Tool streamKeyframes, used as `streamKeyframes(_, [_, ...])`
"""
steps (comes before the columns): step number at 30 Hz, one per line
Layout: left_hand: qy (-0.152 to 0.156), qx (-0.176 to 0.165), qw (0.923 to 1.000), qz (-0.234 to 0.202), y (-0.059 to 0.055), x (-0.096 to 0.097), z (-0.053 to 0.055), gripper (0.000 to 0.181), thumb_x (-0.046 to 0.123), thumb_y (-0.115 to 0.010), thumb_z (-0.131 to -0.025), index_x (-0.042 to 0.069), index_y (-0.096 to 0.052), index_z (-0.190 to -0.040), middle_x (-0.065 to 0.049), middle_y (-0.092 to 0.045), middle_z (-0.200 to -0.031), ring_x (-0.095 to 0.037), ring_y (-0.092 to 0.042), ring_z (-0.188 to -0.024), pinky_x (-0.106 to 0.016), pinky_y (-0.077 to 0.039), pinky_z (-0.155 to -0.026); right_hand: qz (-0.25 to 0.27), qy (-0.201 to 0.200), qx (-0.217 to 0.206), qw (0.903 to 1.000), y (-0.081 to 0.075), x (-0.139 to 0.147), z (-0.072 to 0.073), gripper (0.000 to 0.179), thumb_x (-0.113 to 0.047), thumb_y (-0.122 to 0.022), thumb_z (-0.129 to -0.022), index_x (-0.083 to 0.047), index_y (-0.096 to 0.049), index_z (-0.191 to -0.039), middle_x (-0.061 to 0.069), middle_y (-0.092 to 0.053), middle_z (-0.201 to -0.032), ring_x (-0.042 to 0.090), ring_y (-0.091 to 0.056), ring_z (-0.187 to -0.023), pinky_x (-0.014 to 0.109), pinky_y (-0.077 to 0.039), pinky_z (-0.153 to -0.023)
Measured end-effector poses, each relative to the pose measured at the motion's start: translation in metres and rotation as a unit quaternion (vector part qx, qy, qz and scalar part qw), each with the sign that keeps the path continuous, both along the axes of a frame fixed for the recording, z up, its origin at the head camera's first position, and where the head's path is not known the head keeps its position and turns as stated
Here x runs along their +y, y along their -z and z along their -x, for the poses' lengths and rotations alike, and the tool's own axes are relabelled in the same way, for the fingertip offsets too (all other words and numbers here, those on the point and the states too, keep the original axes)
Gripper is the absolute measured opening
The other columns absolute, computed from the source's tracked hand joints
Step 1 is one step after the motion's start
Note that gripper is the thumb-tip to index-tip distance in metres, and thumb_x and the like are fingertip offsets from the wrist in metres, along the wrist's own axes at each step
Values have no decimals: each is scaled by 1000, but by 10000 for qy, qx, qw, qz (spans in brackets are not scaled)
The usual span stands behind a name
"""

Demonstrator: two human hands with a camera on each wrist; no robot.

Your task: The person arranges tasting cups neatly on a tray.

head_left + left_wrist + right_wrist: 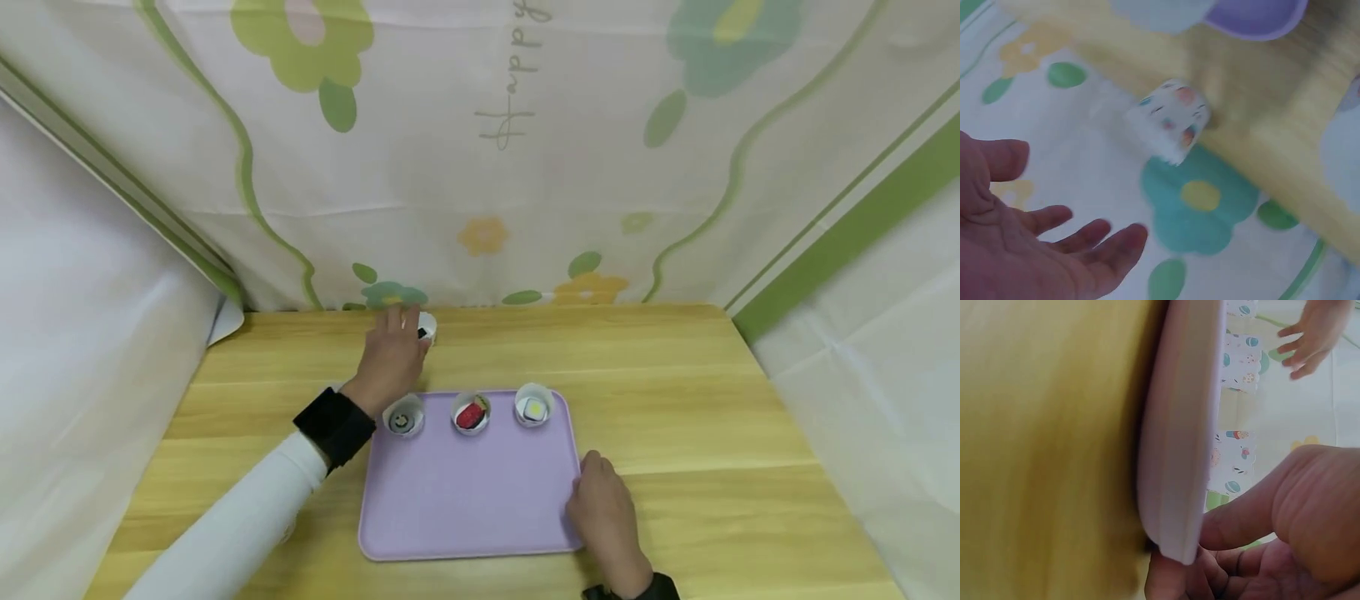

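At the table's back edge my left hand reaches beside a small white paper cup with something black in it. In the left wrist view its fingers are spread, and the cup, printed with small coloured pictures, stands apart from them. My right hand grips the right side of the lilac tray; the right wrist view shows the thumb and fingers around the tray's rim. Along the tray's far side stand three similar cups: one with a grey round piece, one with a red piece, one with a white-and-yellow piece.
The tray lies on a wood-grain table. A flower-printed cloth hangs right behind the table's back edge, and white cloth walls in both sides.
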State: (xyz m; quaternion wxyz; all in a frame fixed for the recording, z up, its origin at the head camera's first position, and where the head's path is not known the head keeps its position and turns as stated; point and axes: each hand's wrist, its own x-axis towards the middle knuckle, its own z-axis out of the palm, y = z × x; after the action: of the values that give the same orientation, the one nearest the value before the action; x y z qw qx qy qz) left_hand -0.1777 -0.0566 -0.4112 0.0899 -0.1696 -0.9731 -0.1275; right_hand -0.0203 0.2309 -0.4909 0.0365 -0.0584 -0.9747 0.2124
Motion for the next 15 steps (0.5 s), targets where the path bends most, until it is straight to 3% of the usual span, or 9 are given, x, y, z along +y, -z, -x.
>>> streamKeyframes(5, [-66,-472,9988,-91,19,7,25,66,27,-57,-96,-2,-30,-149,-30,-28,-146,-46,-31,-132,-62,-38,-95,37,17,-51,10000,-1,0,0,13,1,-64,-80,4,-54,-88,11,-51,-72,22,-51,-60,37,-45,-52])
streamKeyframes(9, [-230,-854,9960,-136,29,9,42,69,24,-59,-94,-1,-27,-151,-28,-24,-150,-46,-26,-136,-64,-35,-98,105,80,-116,9998,-1,0,-1,13,1,-64,-81,4,-54,-89,11,-51,-73,22,-51,-61,38,-46,-54])
streamKeyframes(15, [-203,-1284,9915,-1,36,9,54,65,22,-59,-94,-1,-32,-149,-25,-27,-150,-46,-25,-138,-67,-32,-99,19,58,51,10000,0,-2,-2,15,3,-65,-78,3,-53,-87,10,-50,-72,22,-50,-59,37,-45,-52])
